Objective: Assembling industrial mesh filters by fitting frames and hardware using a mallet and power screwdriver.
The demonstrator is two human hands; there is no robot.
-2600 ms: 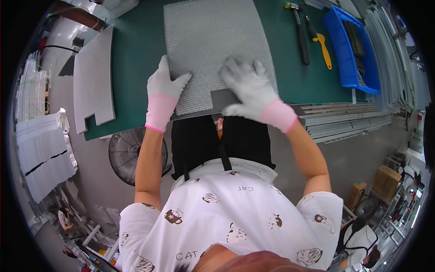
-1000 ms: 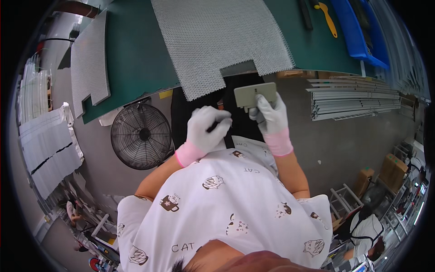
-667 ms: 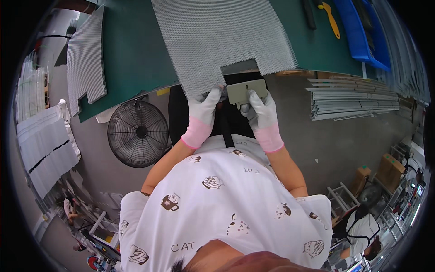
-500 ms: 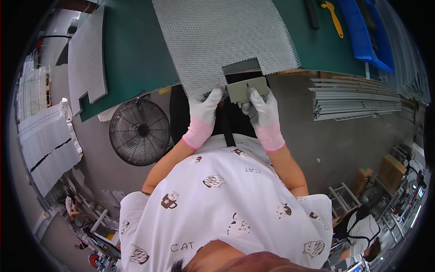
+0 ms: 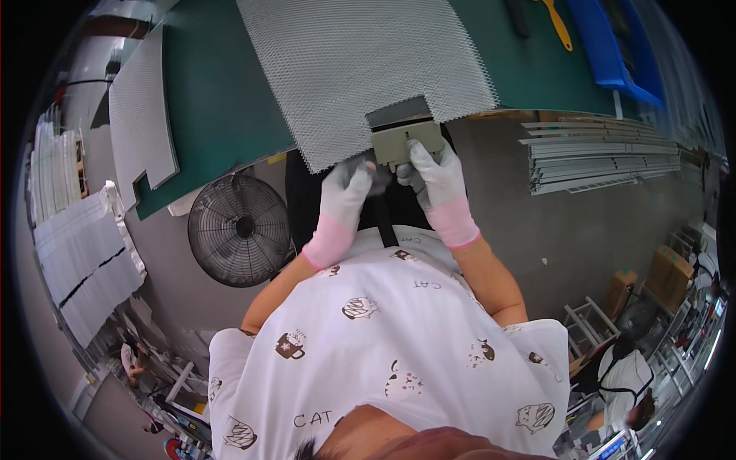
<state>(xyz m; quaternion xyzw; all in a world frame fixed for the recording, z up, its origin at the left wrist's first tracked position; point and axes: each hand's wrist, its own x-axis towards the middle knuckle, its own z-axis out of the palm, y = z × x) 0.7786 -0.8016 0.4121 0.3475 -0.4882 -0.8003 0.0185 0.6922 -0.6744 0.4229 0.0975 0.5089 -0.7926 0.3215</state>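
A large silver metal mesh sheet (image 5: 368, 61) lies on the green table, with a square notch in its near edge. At that notch my right hand (image 5: 437, 172), in a white glove with a pink cuff, grips a flat grey-beige rectangular piece (image 5: 402, 142) with a small dark slot. The thumb presses on its front face; the other fingers curl beneath. My left hand (image 5: 346, 188), gloved alike, is just below the sheet's near corner, apart from the beige piece. Its fingertips are smeared by motion, and whether they hold something cannot be made out.
A second notched mesh panel (image 5: 142, 115) lies on the green table (image 5: 222, 84) at left. A black floor fan (image 5: 239, 230) stands below it. Right: a yellow-handled tool (image 5: 560, 27), a blue bin (image 5: 609, 57) and stacked metal strips (image 5: 598, 157). Another person (image 5: 625, 379) is at lower right.
My left hand has come away from the mesh sheet's edge and sits slightly lower. The beige piece in my right hand has turned a little and shifted slightly left with the whole view.
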